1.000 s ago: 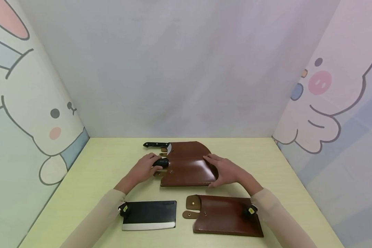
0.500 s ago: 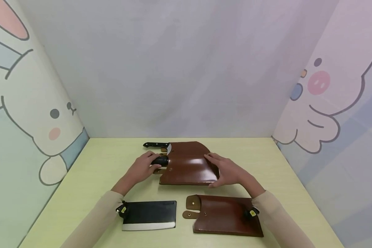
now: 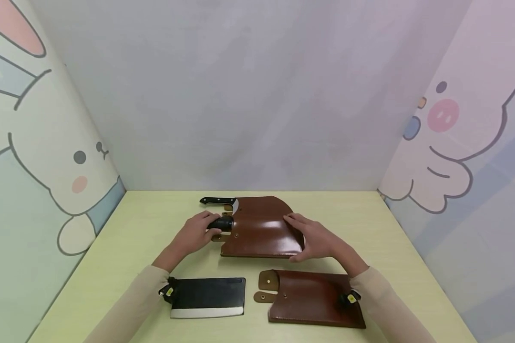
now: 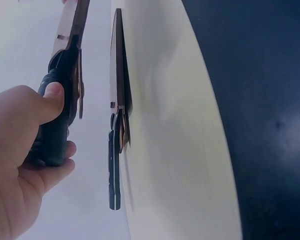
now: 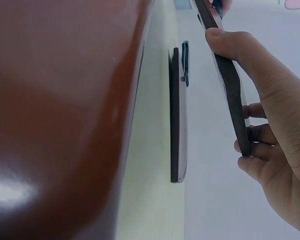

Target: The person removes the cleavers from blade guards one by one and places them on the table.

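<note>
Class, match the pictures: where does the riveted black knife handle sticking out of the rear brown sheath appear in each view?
Head: the riveted black handle is left of centre, just beyond the left hand.
Left wrist: the handle is in the lower half, left of centre, pointing down.
Right wrist: the handle is in the upper part, right of centre.
Shared landmark: the rear brown sheath, which it sticks out of.

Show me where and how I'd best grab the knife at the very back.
Probably by its black handle, coming from the left, behind the person's left hand: the handle points that way, out of the brown sheath, with only a little bare metal showing.
</note>
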`<state>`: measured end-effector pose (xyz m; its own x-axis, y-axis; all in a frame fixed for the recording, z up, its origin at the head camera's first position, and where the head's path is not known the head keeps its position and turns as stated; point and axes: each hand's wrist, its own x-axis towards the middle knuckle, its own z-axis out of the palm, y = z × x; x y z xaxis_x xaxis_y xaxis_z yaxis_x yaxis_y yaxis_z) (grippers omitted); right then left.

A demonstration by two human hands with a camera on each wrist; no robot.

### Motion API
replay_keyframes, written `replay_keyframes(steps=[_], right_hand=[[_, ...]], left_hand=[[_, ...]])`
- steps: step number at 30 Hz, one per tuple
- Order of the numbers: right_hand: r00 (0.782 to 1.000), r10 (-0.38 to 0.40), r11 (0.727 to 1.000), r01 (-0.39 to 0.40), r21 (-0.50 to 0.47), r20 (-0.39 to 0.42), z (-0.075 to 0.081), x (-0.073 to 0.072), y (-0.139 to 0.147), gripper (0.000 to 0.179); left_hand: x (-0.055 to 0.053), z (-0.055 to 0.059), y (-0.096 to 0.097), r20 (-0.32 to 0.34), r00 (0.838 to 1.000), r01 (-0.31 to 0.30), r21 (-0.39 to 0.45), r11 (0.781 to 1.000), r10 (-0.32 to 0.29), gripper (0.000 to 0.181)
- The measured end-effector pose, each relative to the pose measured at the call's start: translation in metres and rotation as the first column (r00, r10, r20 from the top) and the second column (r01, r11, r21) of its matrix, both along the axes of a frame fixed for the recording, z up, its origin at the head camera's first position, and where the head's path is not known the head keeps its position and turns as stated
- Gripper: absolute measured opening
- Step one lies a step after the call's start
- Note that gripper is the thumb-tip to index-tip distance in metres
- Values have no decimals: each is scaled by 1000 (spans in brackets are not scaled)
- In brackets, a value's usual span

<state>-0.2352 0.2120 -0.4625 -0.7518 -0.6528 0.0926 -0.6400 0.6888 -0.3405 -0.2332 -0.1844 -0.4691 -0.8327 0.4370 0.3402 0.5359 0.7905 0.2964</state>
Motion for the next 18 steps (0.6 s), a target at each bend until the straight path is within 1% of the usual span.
replay_keyframes(steps=[6,9,14,16,18], right_hand=[[1000,-9,1000,9,-11,7,2,2,4,115],[1000,-10,1000,10,-14,8,2,2,4,116],[1000,-9,1000,9,-12,7,1,3,4,116],[1000,-11,1000,11,-10,5,0,3,5,116],[1000,-13,1000,13,-9,3,0,3,6,116]], left_hand=[[1,1,-4,-16,1000,-16,-5,1000,16,43],[1,0,-4,-3,1000,-26,-9,1000,26,42],[1,-3,-5,38,999,-37,-11,999,37,42],[0,-4,-6,34,999,-32,-6,999,32,42],[0,-5,-9,15,1000,-26,-3,1000,26,41]])
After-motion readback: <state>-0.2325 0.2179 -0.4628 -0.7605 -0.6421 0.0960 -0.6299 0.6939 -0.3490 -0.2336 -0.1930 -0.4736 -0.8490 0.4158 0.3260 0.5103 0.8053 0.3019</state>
